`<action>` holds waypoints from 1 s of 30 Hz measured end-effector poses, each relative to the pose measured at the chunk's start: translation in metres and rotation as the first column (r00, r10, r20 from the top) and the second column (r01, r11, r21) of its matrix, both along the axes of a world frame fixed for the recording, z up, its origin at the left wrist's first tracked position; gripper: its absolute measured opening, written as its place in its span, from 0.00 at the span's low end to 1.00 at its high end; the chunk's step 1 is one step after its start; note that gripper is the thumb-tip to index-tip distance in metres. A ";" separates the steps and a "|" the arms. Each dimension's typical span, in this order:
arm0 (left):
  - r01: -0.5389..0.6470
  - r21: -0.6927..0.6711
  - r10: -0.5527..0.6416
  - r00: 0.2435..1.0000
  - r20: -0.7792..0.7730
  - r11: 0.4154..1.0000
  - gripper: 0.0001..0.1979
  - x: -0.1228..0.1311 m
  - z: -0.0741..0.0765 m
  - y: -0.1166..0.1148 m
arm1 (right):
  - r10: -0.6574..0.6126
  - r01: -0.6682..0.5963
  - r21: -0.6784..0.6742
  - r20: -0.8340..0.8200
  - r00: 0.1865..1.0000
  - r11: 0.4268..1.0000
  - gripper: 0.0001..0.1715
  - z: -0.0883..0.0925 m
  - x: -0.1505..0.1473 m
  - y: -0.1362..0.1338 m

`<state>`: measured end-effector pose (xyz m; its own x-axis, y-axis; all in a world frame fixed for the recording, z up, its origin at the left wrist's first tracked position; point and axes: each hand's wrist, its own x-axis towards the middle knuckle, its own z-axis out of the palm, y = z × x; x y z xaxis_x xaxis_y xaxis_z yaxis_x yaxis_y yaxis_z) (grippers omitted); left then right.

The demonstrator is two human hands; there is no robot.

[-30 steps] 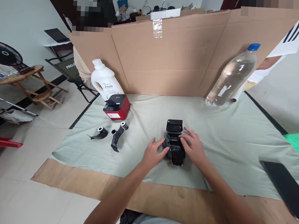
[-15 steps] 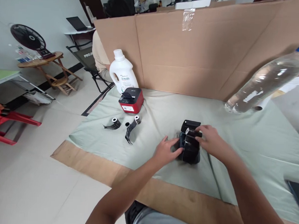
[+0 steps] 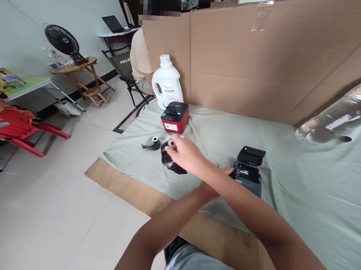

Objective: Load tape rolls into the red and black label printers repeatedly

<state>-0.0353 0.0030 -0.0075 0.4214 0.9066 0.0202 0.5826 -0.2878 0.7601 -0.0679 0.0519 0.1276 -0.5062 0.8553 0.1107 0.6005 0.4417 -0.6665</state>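
My right hand [image 3: 184, 151] reaches across my left arm and grips a roll of black paper [image 3: 171, 143]; its pale core end shows, and a loose dark length [image 3: 174, 167] hangs below. My left hand [image 3: 224, 170], mostly behind my right forearm, rests outstretched fingers against the left side of a dark receipt printer [image 3: 250, 183]. That printer's lid [image 3: 251, 155] is raised, and no roll shows in the visible part of its compartment. Another small black roll [image 3: 156, 141] with a trailing strip lies left of my right hand.
Behind the rolls are a red and black printer [image 3: 175, 118] and a white jug [image 3: 167, 86]. A cardboard panel [image 3: 247, 70] stands along the back of the cloth [image 3: 310, 190], with a large clear bottle [image 3: 335, 115] at right. A person [image 3: 140, 56] sits beyond the panel.
My right hand has carried the black roll out of the dark printer and left, over my left arm, to the loose rolls. My left hand stays at the printer. The view has shifted left.
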 end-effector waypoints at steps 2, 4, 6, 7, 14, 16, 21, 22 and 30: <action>0.066 -0.066 -0.068 0.997 -0.030 0.996 0.32 -0.003 0.009 0.002 | 0.045 -0.049 0.022 0.149 0.988 0.999 0.12 -0.013 -0.040 0.004; 0.105 -0.112 -0.111 0.993 -0.048 0.988 0.32 -0.006 0.014 0.004 | 0.076 -0.099 0.070 0.279 0.957 0.993 0.15 -0.028 -0.072 0.007; 0.108 -0.120 -0.115 0.992 -0.050 0.987 0.33 -0.007 0.013 0.005 | 0.109 -0.160 0.108 0.376 0.920 0.981 0.15 -0.041 -0.095 0.010; 0.107 -0.120 -0.114 0.992 -0.047 0.987 0.33 -0.008 0.011 0.006 | 0.121 -0.182 0.114 0.410 0.904 0.977 0.14 -0.047 -0.103 0.011; 0.130 -0.060 -0.131 0.991 -0.011 0.990 0.33 -0.005 -0.002 0.009 | -0.016 -0.089 0.241 0.402 0.915 0.966 0.22 -0.052 -0.090 0.025; 0.128 -0.025 -0.128 0.992 0.013 0.991 0.32 -0.002 -0.009 0.008 | -0.147 0.045 0.281 0.353 0.924 0.959 0.25 -0.047 -0.069 0.038; 0.059 0.082 -0.069 0.989 0.132 0.995 0.30 0.007 -0.041 0.007 | -0.257 0.289 -0.023 0.396 0.882 0.957 0.20 -0.053 -0.014 0.074; 0.052 0.092 -0.064 0.989 0.131 0.994 0.30 0.008 -0.046 0.007 | -0.244 0.299 -0.085 0.391 0.887 0.950 0.18 -0.057 -0.007 0.078; 0.050 0.097 -0.058 0.996 0.073 0.994 0.24 0.005 -0.025 0.008 | -0.210 0.264 -0.320 0.195 0.958 0.910 0.12 -0.081 0.010 0.075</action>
<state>-0.0307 0.0111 -0.0328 0.4638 0.8750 0.1387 0.5061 -0.3902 0.7691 -0.0583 0.1270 0.0464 -0.2711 0.9240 -0.2696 0.7655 0.0372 -0.6424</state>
